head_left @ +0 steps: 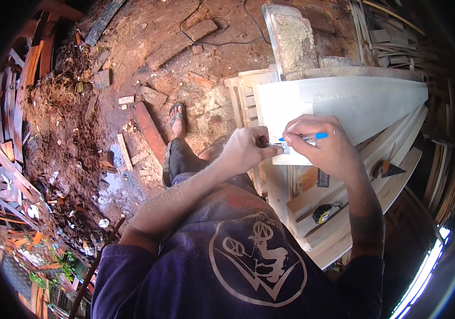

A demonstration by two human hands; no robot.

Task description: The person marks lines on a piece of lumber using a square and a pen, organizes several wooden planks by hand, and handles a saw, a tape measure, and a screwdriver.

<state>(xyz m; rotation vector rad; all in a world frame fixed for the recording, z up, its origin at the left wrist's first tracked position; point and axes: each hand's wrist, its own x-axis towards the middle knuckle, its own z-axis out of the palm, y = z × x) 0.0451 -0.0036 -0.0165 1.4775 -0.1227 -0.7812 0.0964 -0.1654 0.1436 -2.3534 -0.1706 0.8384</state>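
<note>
My right hand (320,141) is closed round a pen (312,136) with blue ends and a clear barrel. Its tip points left, toward my other hand. My left hand (249,148) is pinched over the near left corner of a pale, smooth board (339,98). Between its thumb and fingers is a small greyish piece (285,149), too small to make out, close to the pen tip. The board lies on stacked light timber, and both hands are above its left end.
On the planks below the board lie a yellow-and-black tape measure (321,213) and a dark triangular tool (388,169). A sawdust-covered slab (294,45) stands behind. Wood scraps, a reddish plank (149,132) and a black cable (222,42) are on the dirt floor at left.
</note>
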